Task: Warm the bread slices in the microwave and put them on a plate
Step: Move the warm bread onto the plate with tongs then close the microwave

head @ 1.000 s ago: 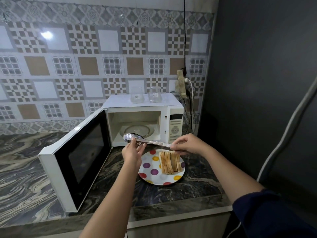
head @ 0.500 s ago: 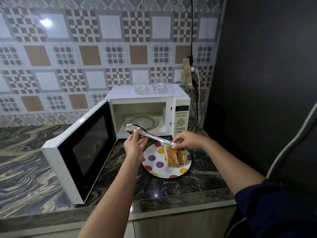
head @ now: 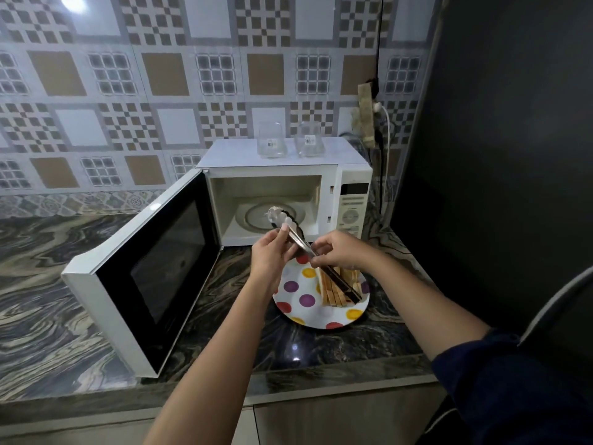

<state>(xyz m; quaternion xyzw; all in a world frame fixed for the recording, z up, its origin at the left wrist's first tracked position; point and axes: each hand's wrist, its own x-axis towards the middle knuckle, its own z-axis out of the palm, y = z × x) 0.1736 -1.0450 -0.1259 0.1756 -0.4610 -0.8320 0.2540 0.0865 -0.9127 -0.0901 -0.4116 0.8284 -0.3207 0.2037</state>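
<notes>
Several toasted bread slices (head: pixel 333 292) stand on edge on a white plate with coloured dots (head: pixel 305 311), on the counter in front of the white microwave (head: pixel 351 200). The microwave door (head: pixel 150 274) hangs wide open to the left, and only the glass turntable (head: pixel 256 216) shows inside. Metal tongs (head: pixel 300 242) are held over the plate with their scalloped tips toward the microwave opening. My left hand (head: pixel 271 260) pinches the tongs near the tips. My right hand (head: pixel 340 253) grips their middle, and the handle end lies over the bread.
Two empty glasses (head: pixel 272 144) stand on top of the microwave. A power strip and cables (head: pixel 369 120) hang on the tiled wall at the right. A dark wall closes the right side. The marble counter edge (head: pixel 321 374) runs close in front of me.
The tongs have swung from lying almost level to slanting steeply, their handle end lowered over the bread. My right hand has slid closer to my left hand. The view has come nearer.
</notes>
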